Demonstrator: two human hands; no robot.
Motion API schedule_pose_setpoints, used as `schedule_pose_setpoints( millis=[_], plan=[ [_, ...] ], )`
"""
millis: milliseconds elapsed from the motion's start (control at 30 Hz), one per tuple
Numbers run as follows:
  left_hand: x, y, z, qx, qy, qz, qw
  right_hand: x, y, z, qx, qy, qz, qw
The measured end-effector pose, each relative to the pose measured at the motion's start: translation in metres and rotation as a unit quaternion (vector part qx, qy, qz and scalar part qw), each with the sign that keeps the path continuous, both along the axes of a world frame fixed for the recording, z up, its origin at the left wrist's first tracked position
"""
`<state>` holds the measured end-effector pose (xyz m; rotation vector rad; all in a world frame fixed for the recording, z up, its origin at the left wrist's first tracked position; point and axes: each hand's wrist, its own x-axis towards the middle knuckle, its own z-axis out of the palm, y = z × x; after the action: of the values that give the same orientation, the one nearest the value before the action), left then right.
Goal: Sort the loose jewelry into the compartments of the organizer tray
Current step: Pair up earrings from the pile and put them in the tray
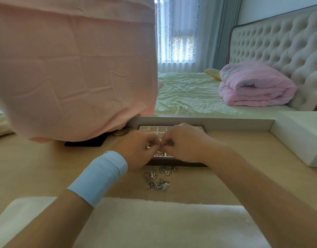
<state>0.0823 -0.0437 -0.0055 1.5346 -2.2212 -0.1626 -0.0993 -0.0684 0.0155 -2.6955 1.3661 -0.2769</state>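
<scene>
Organizer tray (pixel 161 130), white cells in dark frame, under both grips. Cell just below where grips meet holds few rosy-silver pieces (pixel 158 153).
Left grip (pixel 138 149), right grip (pixel 186 142): curled, tips meeting; whether pinching anything, cannot tell.
Loose jewelry (pixel 158 178): silvery tangled heap on pale wooden table (pixel 234 167), nearer body than grips.
Bed (pixel 186 93), rolled pink quilt (pixel 252 88) beyond.

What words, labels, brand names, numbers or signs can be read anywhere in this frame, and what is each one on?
None: no legible word, number, brand or sign appears in this frame.
The blue wristband, the gold round lid, the organizer tray and the loose jewelry show no readable markings. Any fine engraving would be too small to make out here.
</scene>
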Motion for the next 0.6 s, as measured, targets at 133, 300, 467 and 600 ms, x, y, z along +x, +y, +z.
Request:
schedule_pose_setpoints(
  millis=[133,300,467,600],
  plan=[
    [0.028,0.023,-0.016,0.045,-0.019,-0.001,0.999,0.026,0.027,-0.010,0.047,0.086,0.068,0.993],
    [0.042,0.034,-0.031,0.111,0.029,-0.014,0.993,0.032,0.032,-0.021,0.035,0.107,0.077,0.991],
    [0.043,0.032,-0.034,0.113,0.014,-0.024,0.993,0.027,0.027,-0.021,0.045,0.080,0.037,0.995],
    [0.044,0.031,-0.037,0.114,-0.001,-0.019,0.993,0.022,0.023,-0.017,0.056,0.090,0.014,0.994]
  ],
)
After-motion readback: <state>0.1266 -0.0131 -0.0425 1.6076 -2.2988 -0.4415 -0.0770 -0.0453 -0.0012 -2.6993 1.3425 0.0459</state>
